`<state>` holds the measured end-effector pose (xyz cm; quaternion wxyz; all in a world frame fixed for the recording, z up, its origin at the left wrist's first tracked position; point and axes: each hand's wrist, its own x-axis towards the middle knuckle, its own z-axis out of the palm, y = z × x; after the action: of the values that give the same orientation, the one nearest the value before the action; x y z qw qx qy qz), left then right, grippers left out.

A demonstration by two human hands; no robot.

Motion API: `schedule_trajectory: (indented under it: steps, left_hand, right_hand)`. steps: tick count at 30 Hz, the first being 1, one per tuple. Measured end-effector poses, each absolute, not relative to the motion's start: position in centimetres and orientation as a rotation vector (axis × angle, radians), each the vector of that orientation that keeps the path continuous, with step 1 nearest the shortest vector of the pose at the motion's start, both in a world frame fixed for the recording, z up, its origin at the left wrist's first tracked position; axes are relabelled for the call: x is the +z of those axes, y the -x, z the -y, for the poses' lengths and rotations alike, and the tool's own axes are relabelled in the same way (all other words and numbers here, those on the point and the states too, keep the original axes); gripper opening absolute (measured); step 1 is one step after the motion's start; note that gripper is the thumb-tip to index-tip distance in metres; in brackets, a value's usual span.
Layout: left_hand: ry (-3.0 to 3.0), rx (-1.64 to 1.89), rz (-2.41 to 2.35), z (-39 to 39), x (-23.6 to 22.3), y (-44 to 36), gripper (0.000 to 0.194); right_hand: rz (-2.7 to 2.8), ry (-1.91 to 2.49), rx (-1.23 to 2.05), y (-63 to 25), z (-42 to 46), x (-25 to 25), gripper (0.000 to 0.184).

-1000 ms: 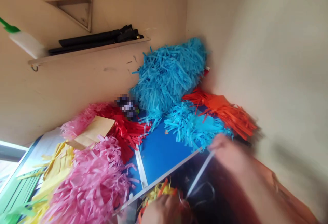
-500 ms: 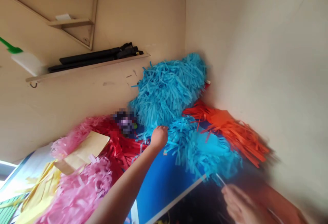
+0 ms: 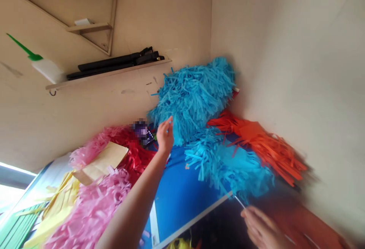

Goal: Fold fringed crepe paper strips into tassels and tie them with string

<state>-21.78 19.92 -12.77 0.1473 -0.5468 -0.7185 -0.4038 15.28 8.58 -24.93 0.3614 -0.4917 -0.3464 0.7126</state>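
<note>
My left hand (image 3: pixel 165 137) is raised in front of the large pile of blue fringed paper (image 3: pixel 196 93), fingers bent together in a pinch. What they hold, if anything, cannot be made out. Low on the right, my right hand (image 3: pixel 261 226) is closed round a thin white stick (image 3: pixel 239 201), whose tip points at the blue fringed paper piece (image 3: pixel 236 161) on the blue tabletop (image 3: pixel 182 188). The far ends of its fingers are blurred. That paper piece lies spread near the table's edge, its strips hanging over.
Orange fringed paper (image 3: pixel 256 138) lies along the right wall. At left are pink fringe (image 3: pixel 94 211), red fringe (image 3: pixel 139 156), a tan paper piece (image 3: pixel 105 159) and yellow paper (image 3: pixel 57 203). A wall shelf (image 3: pixel 114 72) carries a green-tipped white bottle (image 3: pixel 47 66) and black items.
My left hand has moved up and left, away from the blue paper strips on the table. My right hand keeps the white stick, slightly shifted. The view has turned a little left.
</note>
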Motion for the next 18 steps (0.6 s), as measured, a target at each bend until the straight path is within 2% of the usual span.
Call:
schedule_trajectory:
  steps: [2,4,7,9,12,14,16,18]
  left_hand:
    - [1.565,-1.225,1.927,-17.3,-9.5,22.0,0.043]
    - [1.685,-1.203,1.825,-13.2,-7.0,20.9,0.030]
    - [1.900,-1.324,1.851,-5.5,-6.7,16.9,0.023]
    - [1.811,-1.807,2.213,-0.5,-8.8,13.3,0.014]
    - [1.429,-2.603,2.689,4.9,-13.0,8.9,0.030]
    - [0.975,-3.020,2.739,6.8,-15.2,7.3,0.036]
    - [0.655,-3.195,2.663,7.7,-16.6,6.6,0.039]
    - [0.572,-3.199,2.615,8.2,-17.3,6.6,0.040]
  right_hand:
    - [0.906,1.245,1.853,-14.3,-8.2,-24.8,0.051]
    - [0.935,1.219,1.865,-13.6,-7.9,-24.6,0.052]
    - [0.993,1.163,1.897,-12.6,-7.7,-24.1,0.054]
    - [1.049,1.094,1.926,-11.7,-7.4,-23.4,0.055]
    - [1.205,0.942,1.947,-9.6,-6.2,-21.5,0.052]
    - [1.352,0.846,1.930,-8.1,-5.1,-20.2,0.047]
    - [1.486,0.789,1.898,-6.5,-4.0,-19.2,0.044]
    - [1.550,0.742,1.926,-5.1,-3.0,-18.5,0.042]
